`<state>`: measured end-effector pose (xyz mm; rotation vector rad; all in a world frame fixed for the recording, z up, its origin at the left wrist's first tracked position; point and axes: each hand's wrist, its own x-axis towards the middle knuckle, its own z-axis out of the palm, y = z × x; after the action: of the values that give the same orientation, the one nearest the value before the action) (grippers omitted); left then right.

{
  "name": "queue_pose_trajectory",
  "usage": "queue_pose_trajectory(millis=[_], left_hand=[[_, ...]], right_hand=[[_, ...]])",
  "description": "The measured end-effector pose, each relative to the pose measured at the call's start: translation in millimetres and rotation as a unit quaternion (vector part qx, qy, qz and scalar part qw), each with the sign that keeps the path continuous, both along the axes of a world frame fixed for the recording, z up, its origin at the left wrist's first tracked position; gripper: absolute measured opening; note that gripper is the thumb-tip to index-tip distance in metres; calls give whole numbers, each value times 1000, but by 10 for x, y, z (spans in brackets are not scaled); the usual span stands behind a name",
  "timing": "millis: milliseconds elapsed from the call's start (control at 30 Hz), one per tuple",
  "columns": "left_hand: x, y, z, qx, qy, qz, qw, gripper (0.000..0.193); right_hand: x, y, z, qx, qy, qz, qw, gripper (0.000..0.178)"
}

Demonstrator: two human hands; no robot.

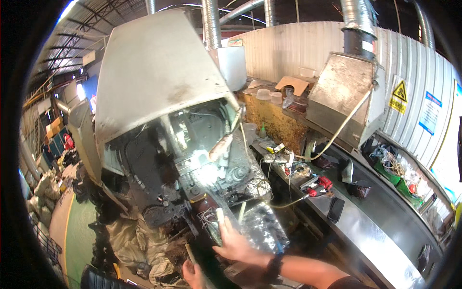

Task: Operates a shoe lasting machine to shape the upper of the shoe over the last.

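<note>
My right hand [237, 244] reaches out over the front of a machine [187, 164] with a tall pale hood [159, 62]. One of its fingers points forward, and a white covering or piece [220, 215] shows at the tip; I cannot tell which. A dark band circles the wrist. Just beyond this hand lie tangled pale wires [207, 217] and a pale green rod-like piece [242, 211]. Low in the middle, my left hand [193, 274] has its fingers curled by a narrow beige strip [190, 252]. Whether it grips that strip or wears it is unclear.
On the right runs a dark conveyor belt [385, 204] with a metal edge, holding a black phone [336, 210], red tools [321, 185] and a dark mesh basket [359, 189]. Crumpled beige sacking [134, 248] lies below the machine. A metal hooded box [339, 98] stands behind.
</note>
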<state>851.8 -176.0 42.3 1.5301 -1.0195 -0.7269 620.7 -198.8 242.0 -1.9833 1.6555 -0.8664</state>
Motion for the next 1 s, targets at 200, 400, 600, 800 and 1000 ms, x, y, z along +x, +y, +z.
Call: queue_pose_trajectory(millis=[200,400,600,800,1000], left_hand=[[-596,363,1687,-46,67,-68,994,21],[-1135,492,1904,-159,98,-141,972,36],[-1767,460,1772,-119,519,-349,771,63],[-3247,388,1906,177,601,-409,663,74],[-4553,773,1867,243,515,-445,691,64]], right_hand=[[-273,46,-132,-12,-36,-39,999,108],[-1022,608,265,173,-478,-42,860,72],[-1938,1870,-253,309,-820,-60,477,54],[-2439,2416,-269,195,-832,-165,493,66],[-3237,3148,-494,59,-778,-157,605,78]])
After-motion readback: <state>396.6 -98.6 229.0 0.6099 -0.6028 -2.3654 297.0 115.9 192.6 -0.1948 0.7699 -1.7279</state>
